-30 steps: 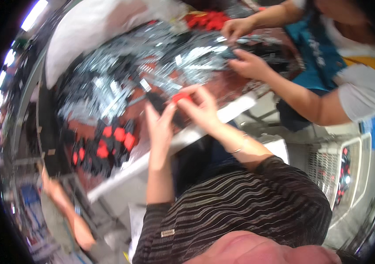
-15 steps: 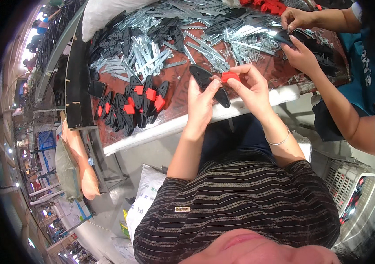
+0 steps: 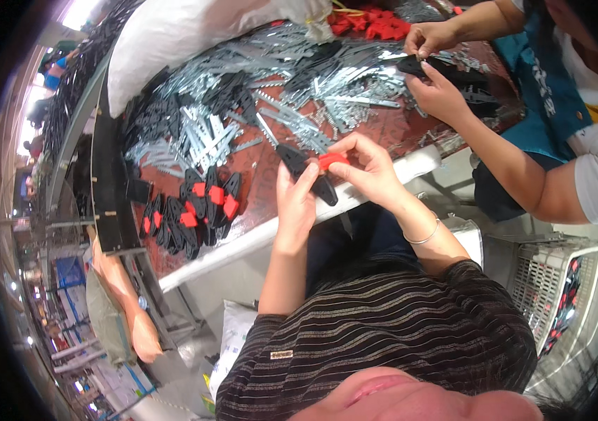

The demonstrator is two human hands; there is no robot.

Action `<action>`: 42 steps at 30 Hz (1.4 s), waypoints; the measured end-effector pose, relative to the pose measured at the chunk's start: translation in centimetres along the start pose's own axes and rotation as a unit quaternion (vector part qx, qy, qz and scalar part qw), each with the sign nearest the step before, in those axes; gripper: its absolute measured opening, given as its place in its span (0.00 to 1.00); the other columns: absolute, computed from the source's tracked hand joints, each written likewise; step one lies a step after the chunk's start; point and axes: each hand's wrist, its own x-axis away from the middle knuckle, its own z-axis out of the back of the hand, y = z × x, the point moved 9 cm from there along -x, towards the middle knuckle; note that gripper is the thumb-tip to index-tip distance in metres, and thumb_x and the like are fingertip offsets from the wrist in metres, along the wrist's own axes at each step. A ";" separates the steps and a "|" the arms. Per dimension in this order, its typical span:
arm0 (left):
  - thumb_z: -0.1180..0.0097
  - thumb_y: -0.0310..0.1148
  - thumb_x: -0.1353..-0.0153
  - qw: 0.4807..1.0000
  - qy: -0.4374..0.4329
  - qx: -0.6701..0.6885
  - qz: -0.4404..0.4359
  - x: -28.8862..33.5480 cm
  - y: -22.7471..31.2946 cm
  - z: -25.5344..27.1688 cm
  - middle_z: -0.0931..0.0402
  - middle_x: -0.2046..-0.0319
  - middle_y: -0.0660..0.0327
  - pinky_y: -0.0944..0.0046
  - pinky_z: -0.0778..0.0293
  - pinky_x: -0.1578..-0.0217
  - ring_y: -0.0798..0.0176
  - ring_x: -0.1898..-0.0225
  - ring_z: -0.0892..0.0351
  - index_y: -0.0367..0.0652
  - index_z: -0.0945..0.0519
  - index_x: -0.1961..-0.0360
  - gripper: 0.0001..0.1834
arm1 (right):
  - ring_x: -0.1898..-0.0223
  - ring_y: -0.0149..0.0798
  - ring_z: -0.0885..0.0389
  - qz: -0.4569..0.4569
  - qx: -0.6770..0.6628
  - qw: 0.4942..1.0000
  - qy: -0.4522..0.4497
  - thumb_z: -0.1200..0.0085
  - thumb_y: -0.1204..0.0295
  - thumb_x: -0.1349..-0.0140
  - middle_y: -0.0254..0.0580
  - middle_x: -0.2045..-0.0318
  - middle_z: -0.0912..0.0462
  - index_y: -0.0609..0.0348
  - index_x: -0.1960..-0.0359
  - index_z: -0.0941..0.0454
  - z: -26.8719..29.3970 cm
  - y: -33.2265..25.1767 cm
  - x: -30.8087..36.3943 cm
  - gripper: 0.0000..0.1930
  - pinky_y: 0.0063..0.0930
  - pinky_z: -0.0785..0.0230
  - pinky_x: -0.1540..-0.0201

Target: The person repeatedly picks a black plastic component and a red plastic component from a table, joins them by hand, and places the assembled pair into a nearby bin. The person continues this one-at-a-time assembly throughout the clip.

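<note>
My left hand [image 3: 294, 205] is closed on a long, dark plastic piece with tapered ends [image 3: 324, 190], held tilted above the table's front edge. Between the thumb and fingers of my right hand [image 3: 372, 172] is a small red plastic piece [image 3: 331, 161]. It sits right by the middle of the dark piece; my left thumb hides whether the two are joined. To the left on the table lie several dark pieces with red parts on them [image 3: 198, 210].
Notched metal strips [image 3: 204, 137] and more dark pieces [image 3: 232, 92] cover the far table [image 3: 260, 172]. A white sack [image 3: 165, 49] lies behind them, near red pieces [image 3: 376, 25]. At right, a co-worker's hands [image 3: 439, 88] hold a dark piece. A crate [image 3: 544, 281] stands lower right.
The red piece has come closer to the dark piece, in my right hand. The whole view has shifted, so the table appears lower and more of the white sack shows.
</note>
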 end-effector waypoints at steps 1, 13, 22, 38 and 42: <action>0.45 0.23 0.41 1.000 0.000 -0.001 0.003 0.0 -0.1 0.0 0.27 0.65 0.63 0.67 0.31 0.55 0.68 0.62 0.27 0.40 0.32 0.54 0.15 | 0.64 0.24 0.23 -0.004 -0.018 1.000 -0.010 0.42 0.78 0.43 0.32 0.67 0.23 0.63 0.59 0.26 -0.1 0.0 0.0 0.11 0.19 0.28 0.62; 0.48 0.21 0.40 0.999 -0.035 0.000 0.015 -1.1 -0.2 -0.6 0.27 0.61 0.61 0.67 0.28 0.57 0.67 0.61 0.25 0.37 0.34 0.51 0.16 | 0.66 0.24 0.25 -0.020 -0.044 0.998 -0.028 0.42 0.78 0.43 0.33 0.68 0.24 0.61 0.58 0.27 0.4 1.1 -0.8 0.12 0.19 0.30 0.63; 0.53 0.22 0.36 0.997 -0.036 -0.049 -0.054 -2.2 -0.2 1.3 0.30 0.55 0.58 0.64 0.28 0.53 0.65 0.55 0.27 0.41 0.44 0.40 0.24 | 0.64 0.23 0.27 0.029 0.100 0.994 0.031 0.41 0.77 0.44 0.32 0.65 0.26 0.62 0.59 0.26 -0.3 0.7 -1.5 0.11 0.19 0.32 0.60; 0.51 0.26 0.37 0.990 -0.137 -0.035 0.005 -0.6 -0.4 -1.5 0.38 0.44 0.58 0.63 0.38 0.44 0.64 0.45 0.35 0.38 0.47 0.36 0.30 | 0.47 0.31 0.33 -0.051 -0.132 0.989 -0.043 0.52 0.64 0.34 0.40 0.52 0.28 0.59 0.40 0.38 -2.8 -0.1 -3.2 0.23 0.28 0.41 0.43; 0.55 0.25 0.36 0.989 -0.143 -0.034 -0.005 1.3 -0.6 -2.5 0.41 0.40 0.56 0.62 0.45 0.38 0.62 0.39 0.40 0.37 0.51 0.34 0.31 | 0.50 0.33 0.29 -0.040 -0.142 0.981 -0.128 0.54 0.64 0.33 0.40 0.56 0.25 0.61 0.44 0.34 -5.7 -0.3 -2.4 0.20 0.28 0.39 0.45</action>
